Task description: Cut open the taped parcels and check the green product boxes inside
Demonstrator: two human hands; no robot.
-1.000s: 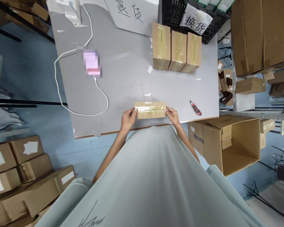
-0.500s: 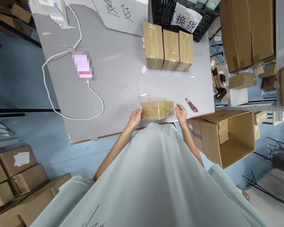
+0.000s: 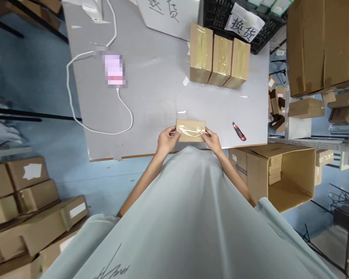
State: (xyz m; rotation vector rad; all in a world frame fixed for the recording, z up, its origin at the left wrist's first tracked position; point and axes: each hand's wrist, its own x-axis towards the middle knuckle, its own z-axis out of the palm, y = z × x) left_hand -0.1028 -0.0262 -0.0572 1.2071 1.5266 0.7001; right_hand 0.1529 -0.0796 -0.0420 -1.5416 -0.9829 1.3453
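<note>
A small taped cardboard box point(image 3: 191, 129) lies on the grey table point(image 3: 151, 93) near its front edge. My left hand point(image 3: 166, 140) grips the box's left end with thumb and fingers closed on it. My right hand point(image 3: 211, 139) holds the right end the same way. Shiny clear tape runs along the box's top. My pale apron hides both forearms below the wrists.
Three taped boxes point(image 3: 218, 60) stand in a row at the table's back. A red-and-black utility knife point(image 3: 239, 131) lies right of my hands. A phone point(image 3: 114, 69) with white cable sits left. An open carton point(image 3: 282, 174) stands on the floor at right; stacked cartons point(image 3: 26, 209) at left.
The box has turned in my hands and now looks shorter; both hands have closed in on its ends, the right one regripping after being slightly off it half a second ago.
</note>
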